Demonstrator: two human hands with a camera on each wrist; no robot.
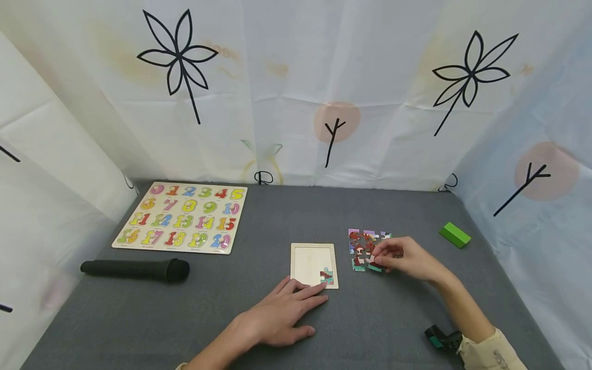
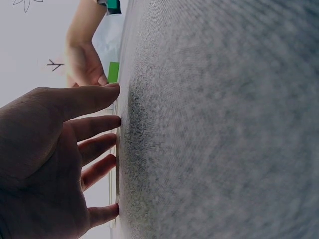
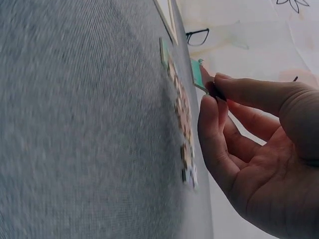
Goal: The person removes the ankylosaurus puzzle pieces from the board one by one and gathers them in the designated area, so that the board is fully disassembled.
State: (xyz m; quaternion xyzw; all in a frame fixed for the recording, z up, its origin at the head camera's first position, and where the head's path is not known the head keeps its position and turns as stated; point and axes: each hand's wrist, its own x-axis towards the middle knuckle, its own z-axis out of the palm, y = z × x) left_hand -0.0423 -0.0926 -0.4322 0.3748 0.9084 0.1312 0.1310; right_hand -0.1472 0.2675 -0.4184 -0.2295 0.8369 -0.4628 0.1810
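— What is the right hand (image 1: 407, 258) doing?

— It is pinching a jigsaw piece (image 3: 199, 74) between thumb and forefinger, with the other fingers loosely curled behind. In the right wrist view the piece is sitting lifted just off the grey table (image 1: 231, 308), its teal edge tilted away from the cloth.

— And where is it in relation to the other pieces?

— It is hanging right at the near edge of the cluster of loose pieces (image 1: 365, 246), which are lying flat on the table just to the right of the puzzle tray (image 1: 307, 262).

— Is anything lying in the tray?

— One piece (image 1: 326, 276) is sitting in its near right corner; the other part of the tray is showing bare wood.

— What about the left hand (image 1: 282, 313)?

— It is lying flat, palm down, fingers straight and slightly spread, gripping nothing. Its fingertips (image 2: 113, 122) are touching the near edge of the tray, as the left wrist view shows.

— What else is lying about?

— A number board (image 1: 182, 216) with coloured digits is resting at the far left. A black microphone (image 1: 136, 269) is lying in front of it, and a green block (image 1: 455, 234) is sitting well apart on the right, near the white curtain (image 1: 296, 77) printed with black flowers.
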